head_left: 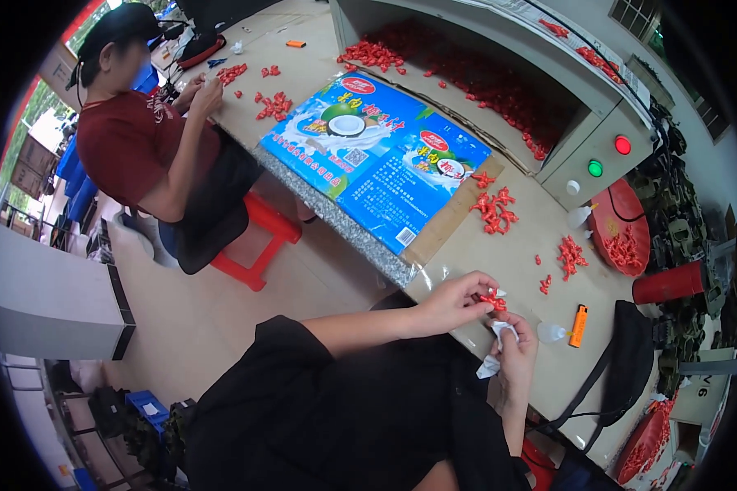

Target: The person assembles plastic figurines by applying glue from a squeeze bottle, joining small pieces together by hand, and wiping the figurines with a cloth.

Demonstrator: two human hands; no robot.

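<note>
My left hand (pixel 453 308) pinches a small red figure-like plastic piece (pixel 491 301) between thumb and fingers, above the table's near edge. Close beside it, my right hand (pixel 519 352) is closed on a crumpled white tissue (pixel 490 365), its fingertips near the red piece. Whether those fingertips touch the piece I cannot tell. A small translucent bottle (pixel 551 332) and an orange knife-like tool (pixel 578 326) lie to the right of my hands. Beyond them are small loose red pieces (pixel 545 284) and a pile of the same pieces (pixel 572 257).
A flattened blue carton (pixel 368 147) covers part of the table. Behind it, a grey cabinet (pixel 581 155) with lit buttons holds many red pieces. At right are a red basin (pixel 618 221), a red cup (pixel 668 283) and a black bag (pixel 622 368). A co-worker (pixel 155 139) sits at left.
</note>
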